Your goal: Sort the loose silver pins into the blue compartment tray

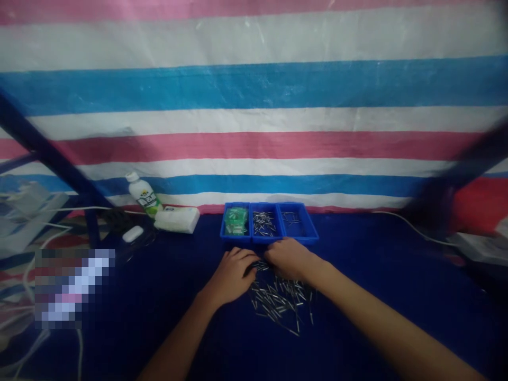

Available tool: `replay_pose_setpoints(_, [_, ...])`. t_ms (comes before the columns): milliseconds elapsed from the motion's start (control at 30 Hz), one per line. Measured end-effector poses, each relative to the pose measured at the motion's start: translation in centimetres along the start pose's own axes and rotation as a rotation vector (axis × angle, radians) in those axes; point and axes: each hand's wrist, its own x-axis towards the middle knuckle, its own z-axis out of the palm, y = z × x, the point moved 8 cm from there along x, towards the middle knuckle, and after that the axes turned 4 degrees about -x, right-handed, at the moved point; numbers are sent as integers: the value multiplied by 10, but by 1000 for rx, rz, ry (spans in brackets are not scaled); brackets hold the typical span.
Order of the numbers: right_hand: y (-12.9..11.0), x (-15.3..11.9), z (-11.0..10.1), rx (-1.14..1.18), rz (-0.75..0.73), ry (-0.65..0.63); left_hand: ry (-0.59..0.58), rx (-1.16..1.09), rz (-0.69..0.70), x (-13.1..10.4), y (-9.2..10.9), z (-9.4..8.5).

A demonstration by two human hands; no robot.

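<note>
Many thin metal pieces (278, 301) lie loose in a pile on the dark blue table. My left hand (234, 272) rests at the pile's upper left, its fingers bent and apart around a few pieces, with no grip on them visible. At the pile's upper edge, just below the bins, my right hand (289, 258) has its fingers curled together; what they hold, if anything, is hidden. Three joined blue bins (251, 239) stand behind the hands. Green packets (236, 219) fill the left bin, many metal pieces (264, 223) the middle one, and a few (291, 217) lie in the right one.
A white bottle (143, 194) and a tissue pack (177, 219) stand at the back left, near a small white case (133, 234). White cables (27, 270) hang at the far left. Behind the table is a striped sheet (254, 84). A clear container (480, 247) sits at the far right.
</note>
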Motion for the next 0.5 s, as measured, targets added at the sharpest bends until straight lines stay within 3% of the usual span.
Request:
replay_pose_setpoints(200, [18,-20,-13,82,135,151,103,-73,17,1,5,-10])
replay_pose_setpoints(300, [10,-27,-12,159,138,218,186,-123,41,0,7,-16])
replay_pose_setpoints(500, [-2,-29,-2,364,188,337,204,-149,86,-1,6,-14])
